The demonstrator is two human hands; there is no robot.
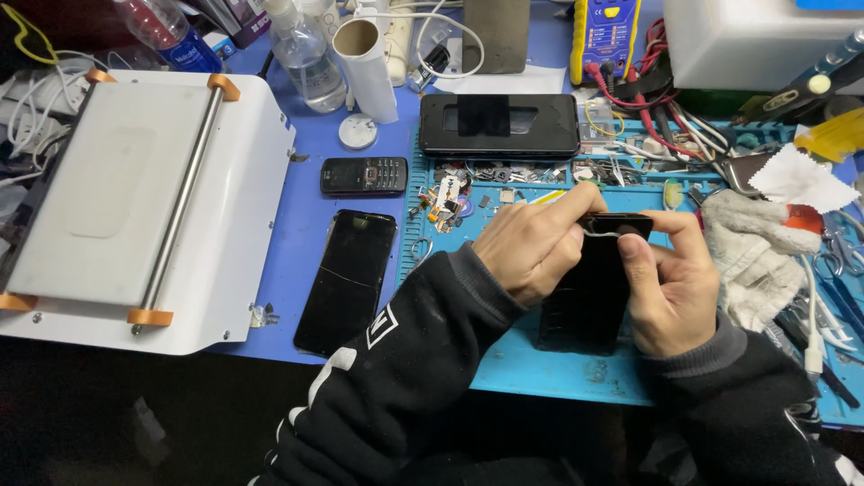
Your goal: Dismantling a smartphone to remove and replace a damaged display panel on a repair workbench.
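Observation:
A black smartphone (587,301) lies lengthwise on the blue work mat (540,369), held by both hands. My left hand (531,243) presses on its upper left part, fingers curled over the top edge. On the right side my right hand (670,288) grips it, thumb on the glass near the top. Something thin and pale shows at the phone's top edge between the fingertips; I cannot make out what it is. Black sleeves cover both forearms.
A cracked black screen panel (346,279) and a small keypad phone (364,175) lie left of the mat. Another black phone (499,126) sits at the mat's far edge. A white machine (135,207) fills the left. Bottles, a cardboard tube (364,67), a multimeter (605,36), cables, a glove (747,252).

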